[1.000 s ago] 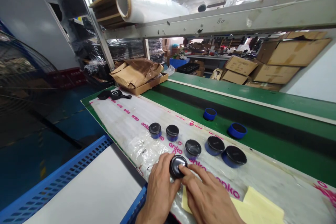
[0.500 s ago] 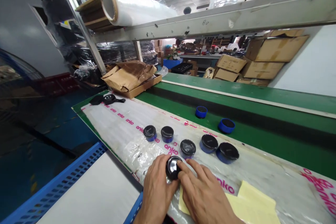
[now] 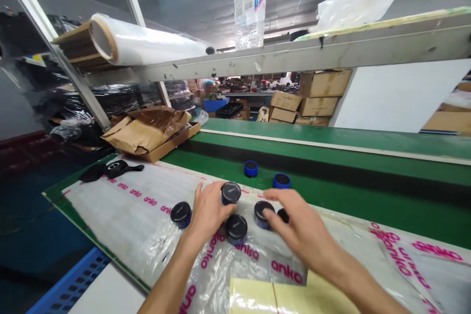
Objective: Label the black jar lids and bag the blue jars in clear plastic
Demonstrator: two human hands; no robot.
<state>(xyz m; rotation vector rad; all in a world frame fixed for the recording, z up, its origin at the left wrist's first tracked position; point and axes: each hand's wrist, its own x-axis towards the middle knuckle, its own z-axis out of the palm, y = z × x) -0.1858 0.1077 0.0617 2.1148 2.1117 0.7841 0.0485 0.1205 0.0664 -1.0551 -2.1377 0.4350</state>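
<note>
My left hand (image 3: 208, 210) has its fingers and thumb around the side of a round, puck-like piece with a glossy black top (image 3: 231, 192). My right hand (image 3: 300, 221) is spread, its thumb over the edge of a black-topped round piece with a bluish side (image 3: 263, 215). Another dark piece (image 3: 282, 215) shows partly in the gap between that thumb and the index finger. Just below my left fingertips stands a similar piece (image 3: 236, 229). One more (image 3: 180, 214) stands left of my left hand. What lies behind the left hand is hidden.
Two blue-rimmed round pieces, one nearer the middle (image 3: 250, 169) and one to its right (image 3: 281, 180), stand on the green surface (image 3: 349, 181). Yellow paper (image 3: 257, 297) lies in front. A cardboard tray (image 3: 176, 144) holds brown paper; black items (image 3: 117, 169) lie left. A shelf beam (image 3: 184, 69) crosses above.
My view has turned to the right. My hands, earlier together around one shiny black piece near the front edge, are now apart and farther forward among the row of pieces.
</note>
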